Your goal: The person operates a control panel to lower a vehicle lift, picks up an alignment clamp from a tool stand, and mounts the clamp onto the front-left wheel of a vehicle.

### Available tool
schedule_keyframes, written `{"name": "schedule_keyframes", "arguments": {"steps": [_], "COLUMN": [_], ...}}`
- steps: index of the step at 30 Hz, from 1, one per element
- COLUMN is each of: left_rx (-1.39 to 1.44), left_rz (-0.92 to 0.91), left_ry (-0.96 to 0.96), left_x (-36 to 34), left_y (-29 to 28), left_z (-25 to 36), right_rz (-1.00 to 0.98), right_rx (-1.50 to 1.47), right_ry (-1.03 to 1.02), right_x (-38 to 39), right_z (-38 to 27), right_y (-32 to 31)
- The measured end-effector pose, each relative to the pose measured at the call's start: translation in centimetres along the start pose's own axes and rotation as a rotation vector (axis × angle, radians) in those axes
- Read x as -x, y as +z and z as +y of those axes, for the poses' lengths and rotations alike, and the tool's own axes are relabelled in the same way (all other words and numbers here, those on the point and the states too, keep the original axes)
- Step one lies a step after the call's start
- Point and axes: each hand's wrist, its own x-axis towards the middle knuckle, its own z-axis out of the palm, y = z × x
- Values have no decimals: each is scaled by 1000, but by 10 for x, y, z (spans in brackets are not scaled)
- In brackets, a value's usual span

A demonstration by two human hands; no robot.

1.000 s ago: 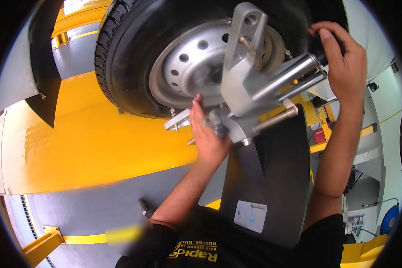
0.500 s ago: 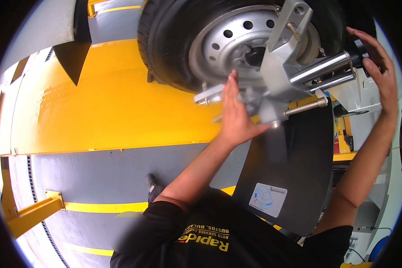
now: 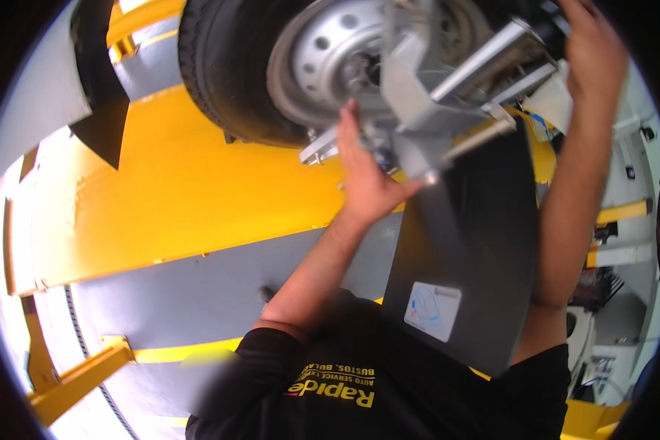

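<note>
A grey metal wheel clamp (image 3: 412, 99) sits in front of a silver steel wheel (image 3: 317, 67) with a black tyre (image 3: 216, 84). My left hand (image 3: 367, 180) is open against the clamp's lower part, its fingers stretched up and its thumb out to the right. My right hand (image 3: 595, 59) is raised at the upper right, beside the end of the clamp's shiny bars (image 3: 480, 59). Blur and the dark picture rim hide most of its fingers. Below the clamp hangs a black panel (image 3: 484, 257) bearing a white sticker (image 3: 433, 312).
A yellow platform (image 3: 198, 183) runs under the wheel, with grey floor (image 3: 191, 293) on its near side. Yellow metal beams (image 3: 81, 378) stand at the lower left. White car bodywork (image 3: 51, 81) with a black flap (image 3: 103, 125) is at the upper left. Equipment lines the right side.
The view has shifted, so wheel and clamp appear farther left and higher. My left hand stays at the clamp's lower part. My right hand has moved up toward the picture's top edge.
</note>
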Motion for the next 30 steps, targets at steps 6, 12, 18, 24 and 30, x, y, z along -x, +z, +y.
{"name": "schedule_keyframes", "arguments": {"steps": [6, 12, 18, 24, 30], "left_rx": [378, 652, 393, 371, -527], "left_rz": [-153, -158, -151, -31, -48], "left_ry": [-99, -187, -186, -319, 74], "left_x": [-2, -11, -14, -12, -4], "left_y": [-18, -36, -39, -35, -56], "left_z": [-12, -14, 18, 35, 10], "right_rz": [-200, -173, 39, 60, -227], "right_rx": [-1439, -947, -876, -510, -602], "right_ry": [30, -83, 151, 407, 295], "right_x": [-1, 1, 9, 19, 19], "right_z": [-12, -15, -35, -64, -50], "right_y": [21, 5, 0, -25, -47]}}
